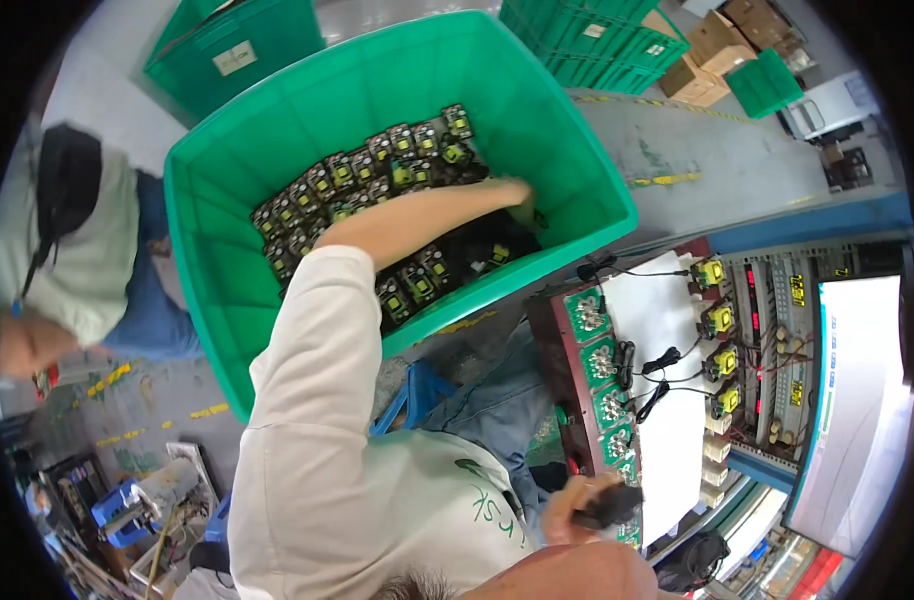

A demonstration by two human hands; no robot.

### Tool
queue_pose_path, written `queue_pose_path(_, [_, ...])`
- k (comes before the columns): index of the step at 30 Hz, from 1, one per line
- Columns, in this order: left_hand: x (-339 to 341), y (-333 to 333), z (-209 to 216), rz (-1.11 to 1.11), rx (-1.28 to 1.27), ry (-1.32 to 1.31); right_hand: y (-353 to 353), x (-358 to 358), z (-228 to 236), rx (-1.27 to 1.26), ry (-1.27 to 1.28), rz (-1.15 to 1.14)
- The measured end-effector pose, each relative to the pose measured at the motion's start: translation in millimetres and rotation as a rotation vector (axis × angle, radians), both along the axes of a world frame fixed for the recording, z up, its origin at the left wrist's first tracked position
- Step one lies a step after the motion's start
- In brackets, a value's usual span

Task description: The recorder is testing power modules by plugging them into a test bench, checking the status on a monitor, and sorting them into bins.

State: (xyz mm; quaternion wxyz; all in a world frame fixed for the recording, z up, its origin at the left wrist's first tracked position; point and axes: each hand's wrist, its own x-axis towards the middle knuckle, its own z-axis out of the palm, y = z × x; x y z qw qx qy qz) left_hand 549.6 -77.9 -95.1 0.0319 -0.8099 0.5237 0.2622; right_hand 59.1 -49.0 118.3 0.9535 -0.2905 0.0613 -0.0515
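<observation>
My left arm, in a white sleeve, reaches across a large green plastic bin [372, 60]. The left hand [520, 200] is low inside, by the right wall; it is blurred and its fingers are hidden. Rows of small dark blocks with yellow-green parts [362, 165] fill much of the bin's bottom. At the lower right, my right hand [569, 512] is closed round a blurred black block-shaped thing [609, 506]. It is beside a dark red bench fixture [567, 385] bearing a row of green plates with metal contacts [599, 361].
A white sheet [662, 450] carries black cords [660, 362] running to yellow-bodied connectors [719, 320]. A monitor [847, 420] stands at the right. Another person [97, 240] is left of the bin. Green crates [587, 45] and cardboard boxes [712, 55] are stacked behind. A blue stool [414, 395] is below the bin.
</observation>
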Motion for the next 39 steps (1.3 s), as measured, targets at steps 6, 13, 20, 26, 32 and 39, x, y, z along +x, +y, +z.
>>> queue_pose_path(6, [-34,42,-6,0.175,-0.287,-0.285,34,-24,-29,-0.021,0.242,-0.115])
queue_pose_path(13, [-61,104,96,0.133,-0.691,-0.488,27,-20,-36,-0.188,0.307,-0.308])
queue_pose_path(20, [-158,151,266,-0.158,-1.425,-0.670,4,40,17,-0.164,0.153,-0.527])
queue_pose_path(26, [-258,136,283,-0.592,-1.539,-0.724,2,51,29,-0.415,-0.040,-0.641])
queue_pose_path(32, [-287,113,251,-0.628,-1.620,-0.531,8,17,-4,-0.260,0.031,-0.627])
queue_pose_path(39, [-271,113,260,-0.564,-1.495,-0.109,-8,-22,-36,-0.013,0.157,-0.652])
